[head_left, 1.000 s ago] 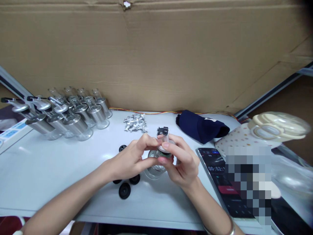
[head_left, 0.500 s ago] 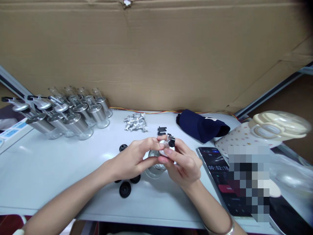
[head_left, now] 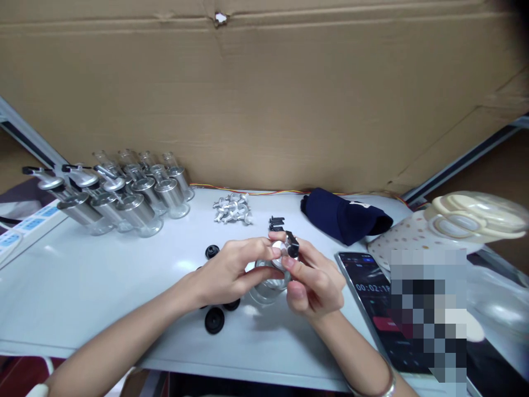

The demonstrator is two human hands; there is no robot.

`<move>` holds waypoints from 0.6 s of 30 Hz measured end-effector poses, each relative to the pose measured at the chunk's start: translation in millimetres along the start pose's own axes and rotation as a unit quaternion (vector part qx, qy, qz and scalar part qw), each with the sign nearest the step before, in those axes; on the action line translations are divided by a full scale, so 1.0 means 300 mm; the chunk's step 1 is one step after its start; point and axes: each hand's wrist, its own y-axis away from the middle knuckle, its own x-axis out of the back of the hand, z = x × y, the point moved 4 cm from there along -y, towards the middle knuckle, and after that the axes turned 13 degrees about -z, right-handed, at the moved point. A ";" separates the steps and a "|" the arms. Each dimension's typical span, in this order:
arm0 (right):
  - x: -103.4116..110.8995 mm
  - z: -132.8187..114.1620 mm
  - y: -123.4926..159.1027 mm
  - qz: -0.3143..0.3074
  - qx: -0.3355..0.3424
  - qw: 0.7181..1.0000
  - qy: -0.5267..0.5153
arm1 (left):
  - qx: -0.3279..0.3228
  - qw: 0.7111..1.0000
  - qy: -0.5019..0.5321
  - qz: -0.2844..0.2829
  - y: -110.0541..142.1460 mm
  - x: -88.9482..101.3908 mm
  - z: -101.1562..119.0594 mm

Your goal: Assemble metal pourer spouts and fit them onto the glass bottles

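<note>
Between both hands is a silver pour spout with a black flip cap, held above a glass bottle. My left hand pinches the spout from the left with thumb and fingers. My right hand grips it from the right, its fingers by the black cap. The bottle stands on the table, partly hidden behind the hands. Round black stoppers lie near my left wrist, some covered by it. Beyond the hands are small black levers and a pile of silver spout parts.
Several steel-banded glass bottles stand at the back left, some fitted with spouts. A power strip lies beside them. To the right are a navy cloth pouch, a phone and a dotted tumbler. Cardboard walls the back.
The view has shifted slightly, moving everything a little rightward in frame. The spout with its black cap has turned a little, and my right thumb and fingers have changed position on it.
</note>
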 end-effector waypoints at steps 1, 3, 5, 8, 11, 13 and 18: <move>0.002 0.002 0.003 -0.009 0.006 1.000 0.004 | -0.002 1.000 -0.002 0.010 0.003 -0.007 -0.002; 0.005 0.009 0.011 -0.016 0.011 1.000 0.001 | -0.001 0.999 -0.010 0.034 0.007 -0.018 -0.004; 0.013 0.020 0.018 0.019 -0.001 1.000 -0.010 | 0.005 0.998 -0.013 0.068 0.005 -0.016 0.001; 0.031 0.038 0.026 0.120 -0.041 0.991 -0.036 | -0.007 0.988 0.015 0.152 -0.008 0.039 0.021; 0.035 0.049 0.021 0.157 -0.068 0.983 -0.061 | -0.042 0.961 0.027 0.273 0.007 0.157 0.030; 0.033 0.052 0.017 0.153 -0.076 0.983 -0.069 | -0.057 0.933 -0.010 0.355 0.052 0.246 0.020; 0.022 0.061 0.022 0.110 -0.096 0.987 -0.068 | 0.077 0.864 -0.196 0.458 0.245 0.389 -0.073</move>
